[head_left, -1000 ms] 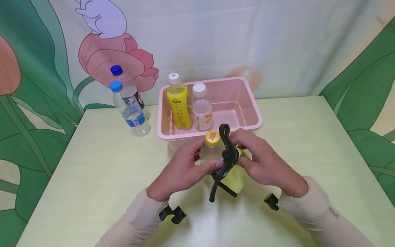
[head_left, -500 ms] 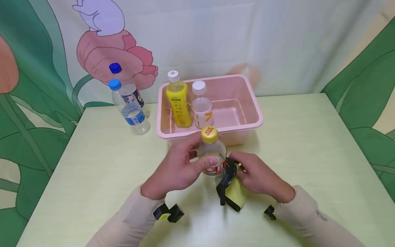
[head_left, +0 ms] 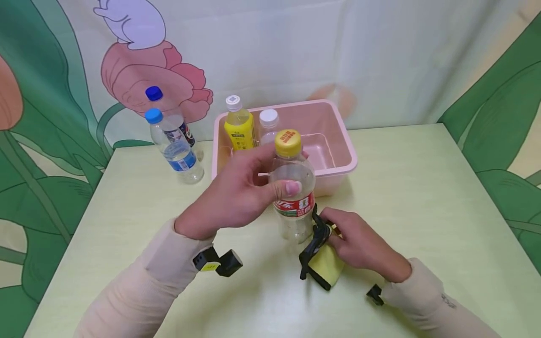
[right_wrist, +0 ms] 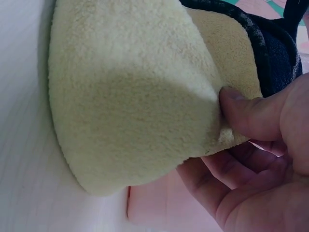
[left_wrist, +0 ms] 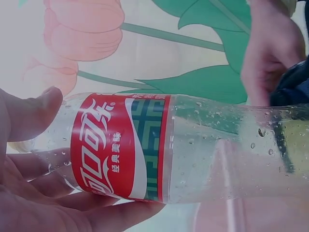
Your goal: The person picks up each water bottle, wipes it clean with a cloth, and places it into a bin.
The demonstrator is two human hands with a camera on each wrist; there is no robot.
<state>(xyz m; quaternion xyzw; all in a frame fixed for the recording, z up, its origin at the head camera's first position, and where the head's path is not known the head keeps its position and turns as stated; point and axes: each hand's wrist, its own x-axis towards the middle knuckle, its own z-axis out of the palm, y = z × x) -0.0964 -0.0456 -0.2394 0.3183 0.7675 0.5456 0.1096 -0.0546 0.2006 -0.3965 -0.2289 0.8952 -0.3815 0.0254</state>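
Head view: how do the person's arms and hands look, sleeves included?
The pale beige fabric left sleeve and matching right sleeve are long. The left hand and right hand are bare. At the left sleeve's end is a black two-block device with a yellow label; at the right sleeve's end, a black block. The right sleeve bears a small grey mark.

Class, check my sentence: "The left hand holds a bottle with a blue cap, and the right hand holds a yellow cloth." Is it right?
Not quite: the cap is yellow, as the head view shows. The left hand does hold the bottle, and the right hand a yellow cloth.
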